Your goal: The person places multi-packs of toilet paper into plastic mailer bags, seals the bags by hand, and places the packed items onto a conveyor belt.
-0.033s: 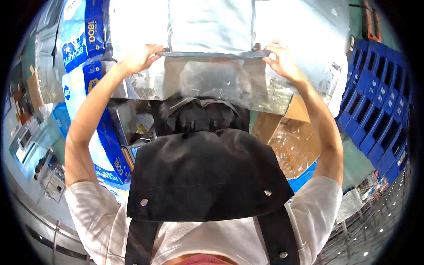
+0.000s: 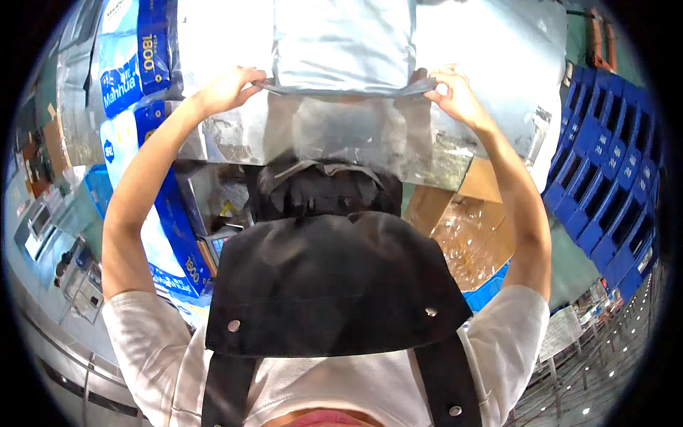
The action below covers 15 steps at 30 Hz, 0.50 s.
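Observation:
A silver-grey plastic bag [image 2: 344,46] lies on the tabletop in front of me, its far end cut off by the upper edge of the picture. My left hand [image 2: 229,90] pinches the left end of its near edge between thumb and fingers. At the right end of that same edge, my right hand [image 2: 457,94] has a like pinch. Between the hands the edge hangs in a shallow curve just above the worn, shiny table surface [image 2: 341,128]. What the bag contains, if anything, is hidden.
White-and-blue plastic-wrapped packs [image 2: 135,57] are stacked along the left side. Blue plastic crates [image 2: 605,156] stand at the right. Below the table's near edge is an open cardboard box [image 2: 473,235] with clear plastic in it. A black flap [image 2: 334,285] covers my chest.
The bag's middle bulges a little more, and its near edge sags in a curve where it was straighter. My left hand has risen slightly; my right has shifted slightly rightward. Both keep their pinch.

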{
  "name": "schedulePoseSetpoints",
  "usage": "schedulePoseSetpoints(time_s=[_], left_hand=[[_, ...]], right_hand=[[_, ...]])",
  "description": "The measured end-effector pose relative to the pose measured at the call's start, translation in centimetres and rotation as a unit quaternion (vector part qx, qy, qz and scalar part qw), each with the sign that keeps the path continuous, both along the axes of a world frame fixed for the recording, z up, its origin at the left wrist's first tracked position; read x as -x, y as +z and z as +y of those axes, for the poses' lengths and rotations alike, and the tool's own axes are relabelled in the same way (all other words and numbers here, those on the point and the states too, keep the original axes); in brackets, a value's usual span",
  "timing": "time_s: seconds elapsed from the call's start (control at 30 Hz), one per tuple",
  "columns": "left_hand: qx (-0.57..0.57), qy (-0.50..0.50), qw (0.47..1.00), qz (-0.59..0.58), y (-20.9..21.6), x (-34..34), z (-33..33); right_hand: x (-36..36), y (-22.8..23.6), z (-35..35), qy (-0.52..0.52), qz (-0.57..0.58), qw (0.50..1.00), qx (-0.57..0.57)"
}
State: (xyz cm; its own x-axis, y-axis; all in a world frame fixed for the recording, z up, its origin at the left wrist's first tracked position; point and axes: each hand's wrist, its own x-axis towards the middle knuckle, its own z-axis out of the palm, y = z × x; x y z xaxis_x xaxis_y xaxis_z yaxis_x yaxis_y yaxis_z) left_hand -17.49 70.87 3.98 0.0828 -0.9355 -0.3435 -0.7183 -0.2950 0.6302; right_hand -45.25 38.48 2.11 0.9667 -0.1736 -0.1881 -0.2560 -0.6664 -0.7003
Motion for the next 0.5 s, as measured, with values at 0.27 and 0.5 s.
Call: schedulePoseSetpoints(time_s=[0.27, 0.5], left_hand=[[0.002, 0.396, 0.904, 0.159, -4.3, -1.0, -9.1], [0.14, 0.601, 0.552, 0.56, -0.8, 1.4, -11.1]], right_hand=[[-9.1, -4.2, 0.7, -0.286, 0.14, 0.941, -0.114], [-11.0, 1.0, 1.9, -0.402, 0.05, 0.786, -0.467]])
